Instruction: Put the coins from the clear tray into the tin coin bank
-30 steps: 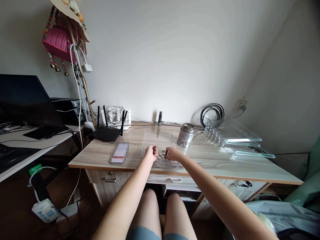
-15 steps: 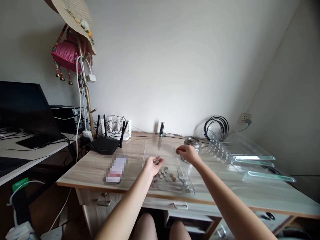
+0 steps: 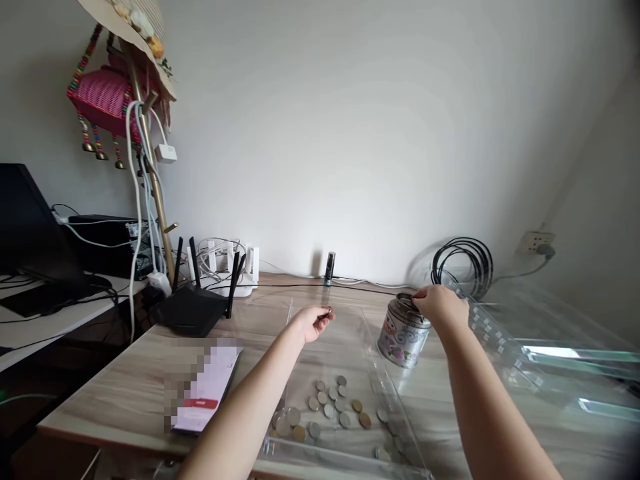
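My left hand (image 3: 314,324) is held above a clear acrylic tray (image 3: 350,333), fingers curled round coins (image 3: 327,313), of which only an edge shows. Beneath it several loose coins (image 3: 330,393), silver and brassy, lie spread over the tray's near part. At the right, a round patterned tin (image 3: 404,333) with flowers on its side stands upright on the desk. My right hand (image 3: 440,307) is at the tin's mouth, fingers pinched together and pointing down at the rim. What those fingertips hold, if anything, is hidden.
A phone (image 3: 207,397) lies left of the tray, behind it a black router (image 3: 193,310). Clear acrylic boxes (image 3: 565,353) stand at the right, near a coiled black cable (image 3: 463,267). A small dark bottle (image 3: 330,267) stands by the wall.
My left palm, which faced up with coins showing, has closed more around them. My right hand stays by the tin, now at its rim. The view has come closer to the desk.
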A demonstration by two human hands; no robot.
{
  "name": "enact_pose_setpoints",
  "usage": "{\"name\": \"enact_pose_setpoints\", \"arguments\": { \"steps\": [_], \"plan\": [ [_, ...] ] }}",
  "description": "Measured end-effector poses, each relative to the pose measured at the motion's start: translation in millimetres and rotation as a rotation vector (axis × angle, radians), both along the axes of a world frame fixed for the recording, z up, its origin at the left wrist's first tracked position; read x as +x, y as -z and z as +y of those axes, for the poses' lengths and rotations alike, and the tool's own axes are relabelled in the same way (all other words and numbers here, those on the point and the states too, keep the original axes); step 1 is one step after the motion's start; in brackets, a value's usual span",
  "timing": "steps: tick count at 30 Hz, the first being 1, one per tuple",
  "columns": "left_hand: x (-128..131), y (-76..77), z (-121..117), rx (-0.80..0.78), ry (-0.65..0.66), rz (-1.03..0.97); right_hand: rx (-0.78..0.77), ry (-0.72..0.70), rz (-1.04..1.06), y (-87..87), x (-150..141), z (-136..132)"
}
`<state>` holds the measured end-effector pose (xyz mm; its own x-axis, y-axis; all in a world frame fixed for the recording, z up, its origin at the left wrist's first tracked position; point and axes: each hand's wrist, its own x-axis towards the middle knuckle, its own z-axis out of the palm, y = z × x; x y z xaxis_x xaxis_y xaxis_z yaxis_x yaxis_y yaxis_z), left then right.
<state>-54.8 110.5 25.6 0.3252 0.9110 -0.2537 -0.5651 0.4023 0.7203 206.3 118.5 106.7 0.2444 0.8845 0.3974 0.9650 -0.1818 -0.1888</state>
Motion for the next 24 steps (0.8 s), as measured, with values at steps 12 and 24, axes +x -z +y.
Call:
{"name": "enact_pose_setpoints", "arguments": {
  "steps": [12,24],
  "plan": [
    [11,7.3,-19,0.3,0.254,0.484,0.087,-0.101,0.272,22.0,17,-2],
    [13,8.1,-24,0.333,0.245,0.43,0.178,-0.871,0.307,53.1,-99,-38]
  ]
}}
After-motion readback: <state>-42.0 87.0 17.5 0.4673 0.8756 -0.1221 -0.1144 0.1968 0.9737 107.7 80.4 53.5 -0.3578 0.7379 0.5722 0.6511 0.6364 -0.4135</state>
